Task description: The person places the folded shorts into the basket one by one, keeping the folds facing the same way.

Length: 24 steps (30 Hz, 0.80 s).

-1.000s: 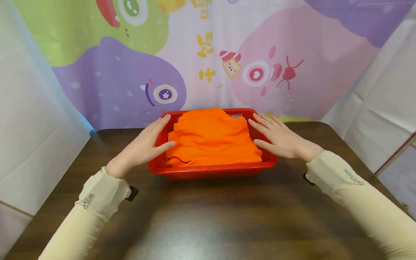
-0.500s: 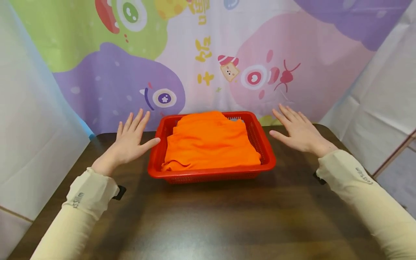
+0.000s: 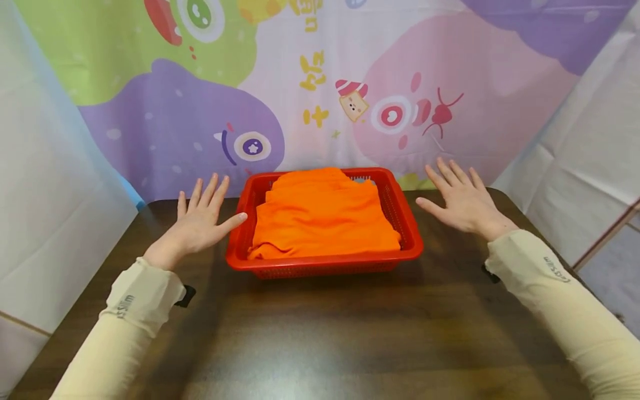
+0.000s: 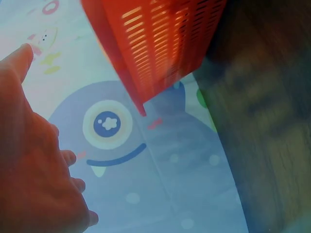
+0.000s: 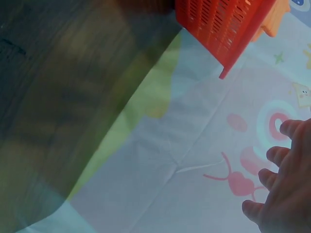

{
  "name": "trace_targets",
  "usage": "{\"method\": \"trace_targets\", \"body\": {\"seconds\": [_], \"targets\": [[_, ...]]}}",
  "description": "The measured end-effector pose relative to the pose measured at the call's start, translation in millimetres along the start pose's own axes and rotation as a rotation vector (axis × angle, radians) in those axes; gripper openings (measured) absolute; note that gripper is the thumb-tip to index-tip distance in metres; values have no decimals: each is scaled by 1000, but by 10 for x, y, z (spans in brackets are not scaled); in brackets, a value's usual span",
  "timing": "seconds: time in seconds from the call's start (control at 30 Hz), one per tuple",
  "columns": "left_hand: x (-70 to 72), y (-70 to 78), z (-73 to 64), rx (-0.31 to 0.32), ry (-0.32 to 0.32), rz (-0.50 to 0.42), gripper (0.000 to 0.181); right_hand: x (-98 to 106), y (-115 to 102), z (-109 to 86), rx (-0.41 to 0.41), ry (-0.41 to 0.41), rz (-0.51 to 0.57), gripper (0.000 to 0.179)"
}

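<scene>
A red plastic basket (image 3: pixel 325 263) with perforated walls stands on the table, holding a folded pile of orange cloth (image 3: pixel 330 219). My left hand (image 3: pixel 197 222) is held to the left of it, fingers spread and straight, the thumb tip overlapping the rim in the head view. On the other side my right hand (image 3: pixel 465 203) hovers apart from the basket, palm down with fingers fanned out. Neither hand holds anything. In the left wrist view the basket's slotted side wall (image 4: pixel 160 43) shows beyond my hand; the right wrist view has its opposite wall (image 5: pixel 218 24) at the top.
The dark brown wooden table (image 3: pixel 320 333) extends in front of the basket and to both sides. Behind it hangs a curtain (image 3: pixel 320 139) printed with cartoon monsters. White panels (image 3: pixel 45 166) flank the table. Something grey (image 3: pixel 362 180) shows at the basket's back right, behind the cloth.
Both hands have moved outward from the basket's sides, the left one leftward and the right one rightward. Over the last half second they have stayed nearly still. The basket and cloth stay in place.
</scene>
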State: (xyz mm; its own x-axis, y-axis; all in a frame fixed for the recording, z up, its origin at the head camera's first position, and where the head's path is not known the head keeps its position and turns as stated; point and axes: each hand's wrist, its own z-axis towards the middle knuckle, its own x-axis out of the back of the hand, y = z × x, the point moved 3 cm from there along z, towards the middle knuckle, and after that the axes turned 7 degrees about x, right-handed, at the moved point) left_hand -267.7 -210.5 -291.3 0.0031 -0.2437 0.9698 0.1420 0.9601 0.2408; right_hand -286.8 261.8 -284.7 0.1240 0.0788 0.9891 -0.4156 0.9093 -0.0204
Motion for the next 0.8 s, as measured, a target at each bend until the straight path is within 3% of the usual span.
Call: {"method": "trace_targets", "body": {"seconds": [0.8], "targets": [[-9, -3, -2, 2, -52, 8, 92, -80, -30, -51, 4, -12, 24, 84]]}}
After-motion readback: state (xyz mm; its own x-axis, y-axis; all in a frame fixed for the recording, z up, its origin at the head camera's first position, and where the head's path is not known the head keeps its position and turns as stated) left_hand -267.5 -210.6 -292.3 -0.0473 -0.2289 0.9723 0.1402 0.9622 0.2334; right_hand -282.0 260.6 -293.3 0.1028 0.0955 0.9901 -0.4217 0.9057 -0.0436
